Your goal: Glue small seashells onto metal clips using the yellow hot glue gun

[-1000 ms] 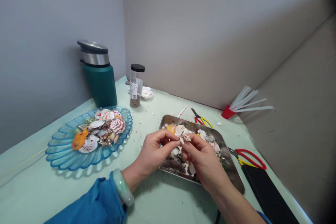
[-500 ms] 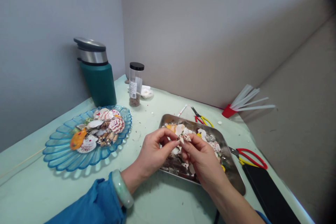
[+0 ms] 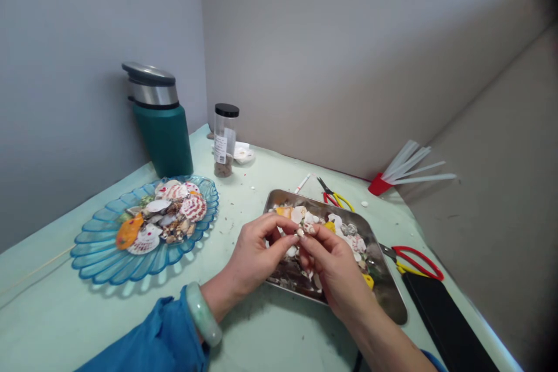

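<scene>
Shells (image 3: 307,228) in hand, above tray (image 3: 394,299); handling judged partway: not set down, and whether joined or merely touching, cannot tell. Unheld pile (image 3: 299,213) lies in tray; heap (image 3: 168,218) already on plate (image 3: 98,250), left of tray. Left hand (image 3: 261,253) closed, thumb and forefinger pinching one side; right hand (image 3: 337,264) likewise, opposite side. Shells sit at the very tips, where both hands meet.
</scene>
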Action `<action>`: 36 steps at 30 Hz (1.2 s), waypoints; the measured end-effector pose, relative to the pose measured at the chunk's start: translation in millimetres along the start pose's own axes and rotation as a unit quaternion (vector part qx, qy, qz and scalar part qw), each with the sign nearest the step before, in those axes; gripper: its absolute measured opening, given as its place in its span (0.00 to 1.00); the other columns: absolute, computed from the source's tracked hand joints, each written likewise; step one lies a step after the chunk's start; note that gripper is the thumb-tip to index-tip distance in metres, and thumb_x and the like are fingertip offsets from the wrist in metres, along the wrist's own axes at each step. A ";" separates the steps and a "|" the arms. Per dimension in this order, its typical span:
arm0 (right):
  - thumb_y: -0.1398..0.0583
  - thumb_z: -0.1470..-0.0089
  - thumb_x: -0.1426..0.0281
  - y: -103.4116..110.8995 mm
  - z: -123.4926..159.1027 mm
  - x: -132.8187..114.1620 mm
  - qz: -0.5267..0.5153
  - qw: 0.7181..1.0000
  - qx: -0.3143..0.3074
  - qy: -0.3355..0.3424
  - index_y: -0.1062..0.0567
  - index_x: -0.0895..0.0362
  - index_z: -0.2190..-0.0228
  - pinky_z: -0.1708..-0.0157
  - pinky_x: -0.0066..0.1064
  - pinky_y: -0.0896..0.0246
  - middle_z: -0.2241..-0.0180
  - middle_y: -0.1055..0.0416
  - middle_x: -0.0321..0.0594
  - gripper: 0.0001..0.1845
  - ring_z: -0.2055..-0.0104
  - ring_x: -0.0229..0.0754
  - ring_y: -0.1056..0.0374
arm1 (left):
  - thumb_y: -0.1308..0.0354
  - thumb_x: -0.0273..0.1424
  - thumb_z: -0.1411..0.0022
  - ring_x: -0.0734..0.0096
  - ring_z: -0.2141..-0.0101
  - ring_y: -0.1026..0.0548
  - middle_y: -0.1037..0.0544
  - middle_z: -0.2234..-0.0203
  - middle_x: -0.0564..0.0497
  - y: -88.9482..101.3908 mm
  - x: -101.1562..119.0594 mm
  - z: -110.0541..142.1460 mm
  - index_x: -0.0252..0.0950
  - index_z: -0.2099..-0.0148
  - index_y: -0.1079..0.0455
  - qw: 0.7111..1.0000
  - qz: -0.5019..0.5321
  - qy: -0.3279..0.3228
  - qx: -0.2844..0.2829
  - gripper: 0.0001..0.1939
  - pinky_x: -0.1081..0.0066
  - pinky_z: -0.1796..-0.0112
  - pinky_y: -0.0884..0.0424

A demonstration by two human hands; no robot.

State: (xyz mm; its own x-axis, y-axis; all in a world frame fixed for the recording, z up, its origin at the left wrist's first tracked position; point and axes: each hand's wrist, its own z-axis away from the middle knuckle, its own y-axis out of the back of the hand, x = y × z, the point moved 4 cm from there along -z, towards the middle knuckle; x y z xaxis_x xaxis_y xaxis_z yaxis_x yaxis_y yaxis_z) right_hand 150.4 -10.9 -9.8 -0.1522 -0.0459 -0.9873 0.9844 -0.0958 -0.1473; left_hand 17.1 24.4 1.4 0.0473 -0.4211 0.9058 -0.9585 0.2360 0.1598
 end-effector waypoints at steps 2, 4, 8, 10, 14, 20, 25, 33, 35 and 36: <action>0.38 0.49 0.67 0.0 0.1 0.2 0.001 1.000 0.002 0.000 0.30 0.57 0.73 0.80 0.23 0.52 0.84 0.40 0.27 0.07 0.81 0.30 0.47 | 0.41 0.26 0.44 0.77 0.77 0.32 0.25 0.71 0.51 -0.1 0.0 0.0 0.34 0.63 0.27 1.000 0.002 -0.001 -0.001 0.05 0.76 0.74 0.35; 0.38 0.49 0.67 0.3 0.3 0.6 0.002 1.000 0.003 0.000 0.30 0.57 0.72 0.80 0.23 0.52 0.83 0.39 0.28 0.07 0.81 0.30 0.46 | 0.41 0.26 0.44 0.78 0.77 0.32 0.24 0.71 0.51 -0.2 0.7 -0.2 0.34 0.63 0.26 1.000 0.002 -0.003 -0.001 0.05 0.76 0.74 0.35; 0.38 0.49 0.67 0.8 0.2 1.2 0.005 1.000 0.004 0.000 0.29 0.57 0.72 0.80 0.23 0.52 0.83 0.39 0.28 0.07 0.81 0.30 0.46 | 0.41 0.26 0.44 0.78 0.77 0.32 0.24 0.71 0.51 -0.4 3.7 -1.1 0.34 0.64 0.26 1.000 -0.006 -0.009 0.002 0.05 0.77 0.75 0.35; 0.38 0.50 0.67 0.6 -0.1 1.0 0.005 1.000 0.004 0.001 0.29 0.57 0.73 0.80 0.23 0.52 0.83 0.39 0.28 0.07 0.81 0.30 0.47 | 0.41 0.25 0.44 0.78 0.77 0.32 0.24 0.72 0.51 -0.4 4.6 -1.7 0.34 0.64 0.26 1.000 -0.009 -0.010 0.002 0.05 0.77 0.75 0.35; 0.37 0.50 0.67 -0.5 0.0 -0.7 0.005 1.000 0.005 0.002 0.29 0.57 0.73 0.80 0.23 0.53 0.83 0.40 0.28 0.07 0.81 0.31 0.47 | 0.41 0.26 0.44 0.77 0.76 0.31 0.24 0.72 0.51 0.3 4.5 -1.3 0.34 0.64 0.26 1.000 -0.014 -0.013 0.000 0.05 0.76 0.74 0.35; 0.37 0.51 0.67 -0.8 1.7 -1.4 0.006 1.000 0.007 -0.001 0.29 0.57 0.73 0.79 0.23 0.53 0.83 0.40 0.28 0.07 0.80 0.31 0.47 | 0.42 0.26 0.44 0.76 0.76 0.31 0.24 0.73 0.51 0.9 3.9 1.0 0.34 0.64 0.26 1.000 -0.021 -0.009 -0.004 0.05 0.76 0.74 0.35; 0.37 0.50 0.67 -0.2 2.2 -0.2 0.009 1.000 0.006 -0.001 0.29 0.57 0.74 0.79 0.23 0.53 0.83 0.40 0.28 0.07 0.80 0.31 0.47 | 0.42 0.26 0.44 0.76 0.76 0.31 0.24 0.73 0.51 1.0 3.8 0.1 0.34 0.64 0.26 1.000 -0.028 -0.011 -0.006 0.04 0.76 0.74 0.35; 0.37 0.50 0.67 -0.4 1.0 -1.0 0.010 1.000 0.006 0.002 0.29 0.57 0.73 0.79 0.24 0.53 0.83 0.40 0.28 0.07 0.80 0.31 0.47 | 0.41 0.26 0.44 0.76 0.76 0.31 0.24 0.73 0.51 0.8 4.8 -0.3 0.34 0.64 0.26 1.000 -0.027 -0.011 -0.006 0.04 0.76 0.74 0.35; 0.37 0.50 0.67 -0.7 0.7 -1.0 0.009 1.000 0.006 0.001 0.29 0.57 0.73 0.79 0.24 0.53 0.83 0.40 0.28 0.07 0.80 0.31 0.47 | 0.41 0.26 0.44 0.76 0.76 0.31 0.24 0.73 0.51 0.8 4.7 -0.1 0.34 0.64 0.26 1.000 -0.027 -0.011 -0.006 0.04 0.76 0.74 0.35; 0.37 0.50 0.67 -0.7 0.7 -1.0 0.009 1.000 0.006 0.001 0.28 0.57 0.73 0.79 0.23 0.53 0.83 0.40 0.28 0.07 0.80 0.31 0.47 | 0.41 0.27 0.44 0.75 0.76 0.31 0.24 0.73 0.51 0.7 4.5 0.0 0.34 0.64 0.26 1.000 -0.027 -0.010 -0.006 0.04 0.76 0.74 0.35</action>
State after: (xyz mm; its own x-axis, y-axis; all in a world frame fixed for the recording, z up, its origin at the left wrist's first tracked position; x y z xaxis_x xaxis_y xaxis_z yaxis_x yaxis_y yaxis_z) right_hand 149.8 -11.5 -8.7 -0.1346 -0.0457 -0.9898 0.9859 -0.1069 -0.1291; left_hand 16.6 22.7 5.6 0.0933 -0.4518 0.8872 -0.9510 0.2233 0.2137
